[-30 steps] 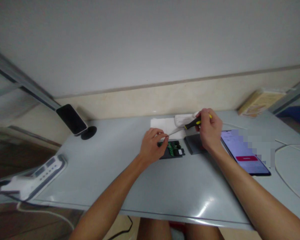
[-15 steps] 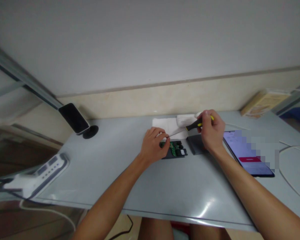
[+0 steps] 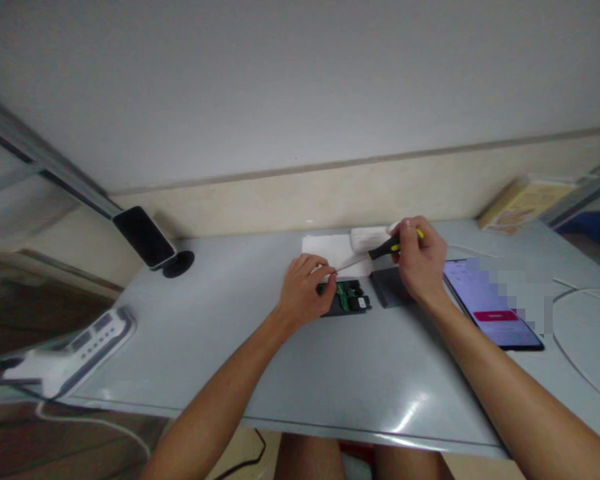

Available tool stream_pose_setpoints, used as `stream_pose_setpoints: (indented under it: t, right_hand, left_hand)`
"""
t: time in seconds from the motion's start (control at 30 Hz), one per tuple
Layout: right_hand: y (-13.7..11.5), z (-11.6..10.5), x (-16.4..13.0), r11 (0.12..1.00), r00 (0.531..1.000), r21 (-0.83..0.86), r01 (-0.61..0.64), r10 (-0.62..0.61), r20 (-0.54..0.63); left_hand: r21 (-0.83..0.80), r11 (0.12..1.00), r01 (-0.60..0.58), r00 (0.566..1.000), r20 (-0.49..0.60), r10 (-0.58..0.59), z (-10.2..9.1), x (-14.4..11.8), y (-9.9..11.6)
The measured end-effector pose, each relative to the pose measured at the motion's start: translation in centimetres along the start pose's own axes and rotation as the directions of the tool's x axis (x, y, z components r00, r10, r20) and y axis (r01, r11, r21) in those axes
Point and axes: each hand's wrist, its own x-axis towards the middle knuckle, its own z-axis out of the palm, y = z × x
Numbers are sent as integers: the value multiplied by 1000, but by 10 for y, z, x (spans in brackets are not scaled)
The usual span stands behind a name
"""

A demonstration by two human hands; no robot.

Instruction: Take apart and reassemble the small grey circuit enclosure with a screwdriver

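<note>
1. The green circuit board (image 3: 347,293) lies on the tabletop (image 3: 220,347), its left end hidden by the person's left hand (image 3: 304,291).
2. That hand's fingers are narrow at the screwdriver (image 3: 384,249) tip, near the board's far edge; from here I can't tell whether they grip anything.
3. Beyond the board and to its right, the right hand (image 3: 423,261) has its fingers wrapped round the screwdriver's handle.
4. Right of the board: 1 dark flat piece (image 3: 390,290), then 1 lit phone (image 3: 483,293).

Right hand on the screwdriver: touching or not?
Touching. The head view shows the fingers of the right hand closed around the screwdriver's black-and-yellow handle.
</note>
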Motion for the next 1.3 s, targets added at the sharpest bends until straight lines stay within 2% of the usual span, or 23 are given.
stream_pose_setpoints:
  t: [0.8,0.93,1.1,1.17,1.3]
  right_hand:
    - [3,1,-2,1000,1000,-18,-9,9,-28]
    - [5,2,-3,999,999,24,-40,41,-22]
    - [9,6,-2,984,998,172,-43,49,-30]
    - [9,8,-1,969,999,243,-45,44,7]
    - [5,11,-2,939,986,331,-91,40,159]
  left_hand:
    - [26,999,-28,999,-40,29,-4,2,-1]
    - [33,999,-41,999,-30,42,-4,1,-2]
    - [44,998,-53,999,14,52,-4,1,-3]
    - [46,997,-56,998,21,55,-3,0,-3]
    - [41,998,-53,998,22,53,0,-1,-5]
